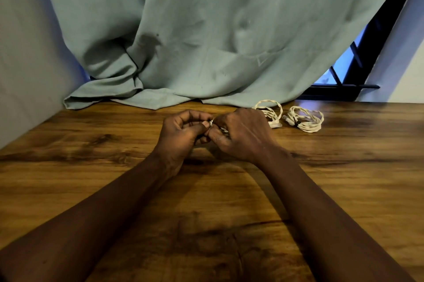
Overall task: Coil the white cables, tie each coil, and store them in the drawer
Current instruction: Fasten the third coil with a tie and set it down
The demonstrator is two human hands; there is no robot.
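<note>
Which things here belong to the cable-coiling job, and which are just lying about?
Job: left hand, right hand, the held cable both pinch, left coil, right coil.
Lying about: curtain, window, table.

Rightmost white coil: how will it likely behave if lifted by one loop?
The rightmost coil probably lifts as one bundle, since a dark tie cinches it. Its thin loops look floppy and light, likely sagging. Lying flat on the table, it shouldn't roll.
</note>
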